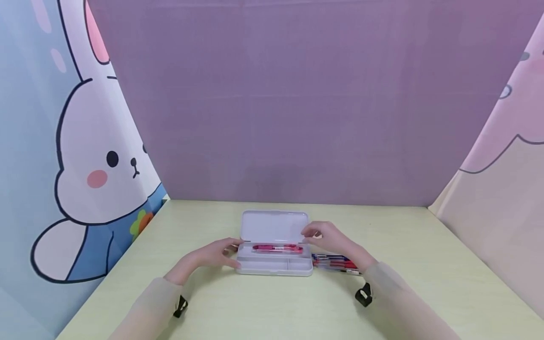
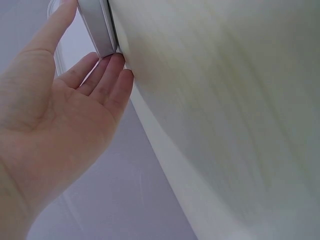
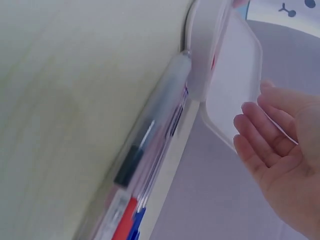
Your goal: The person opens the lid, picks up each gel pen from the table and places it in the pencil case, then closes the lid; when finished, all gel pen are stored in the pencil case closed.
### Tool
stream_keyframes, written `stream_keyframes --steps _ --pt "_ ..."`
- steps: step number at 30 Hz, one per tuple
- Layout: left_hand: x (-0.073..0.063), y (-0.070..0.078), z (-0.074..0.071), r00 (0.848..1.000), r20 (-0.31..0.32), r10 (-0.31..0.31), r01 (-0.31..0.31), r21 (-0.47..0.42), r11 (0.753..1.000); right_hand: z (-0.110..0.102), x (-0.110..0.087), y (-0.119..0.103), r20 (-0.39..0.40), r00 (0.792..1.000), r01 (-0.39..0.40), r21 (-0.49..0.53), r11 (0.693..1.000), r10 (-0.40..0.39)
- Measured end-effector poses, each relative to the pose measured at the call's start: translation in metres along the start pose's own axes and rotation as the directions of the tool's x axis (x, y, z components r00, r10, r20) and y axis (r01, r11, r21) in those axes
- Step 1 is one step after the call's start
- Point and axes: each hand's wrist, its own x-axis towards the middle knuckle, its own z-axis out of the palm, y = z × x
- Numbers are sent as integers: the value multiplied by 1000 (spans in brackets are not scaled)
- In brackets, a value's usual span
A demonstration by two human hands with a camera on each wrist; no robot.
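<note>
A white pencil case [image 1: 274, 272] lies on the table with its lid [image 1: 274, 226] raised at the back. Pink-red pens [image 1: 277, 248] rest in its long rear compartment; the front is split by a divider. My left hand [image 1: 212, 253] holds the case's left end, thumb at the front corner and fingers at the rear one. In the left wrist view its fingertips [image 2: 116, 59] meet the case's corner. My right hand [image 1: 327, 237] is over the right end by the lid's edge, fingers loosely bent, with nothing seen in them.
Several pens [image 1: 335, 263] with clear, blue and red parts lie bunched on the table against the case's right side, partly under my right forearm. A purple backdrop [image 1: 297, 118] rises behind the table [image 1: 272, 307], and printed cloths hang at both sides.
</note>
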Motion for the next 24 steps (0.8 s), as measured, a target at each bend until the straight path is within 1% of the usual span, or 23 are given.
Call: stream_keyframes --steps 5,14,19,24 --pt "4 3 1 1000 -3 0 0 5 1000 -11 -4 14 -29 999 19 -12 1000 -20" --pt "12 4 0 1000 -12 0 0 7 1000 -30 -15 43 -61 998 -5 -41 999 3" --pt "16 4 1 1000 -19 -13 13 7 1000 -41 -20 58 -50 998 -46 -53 998 44" --pt "20 6 2 999 -26 -25 25 10 1000 -49 -26 73 -33 998 -53 -66 996 51"
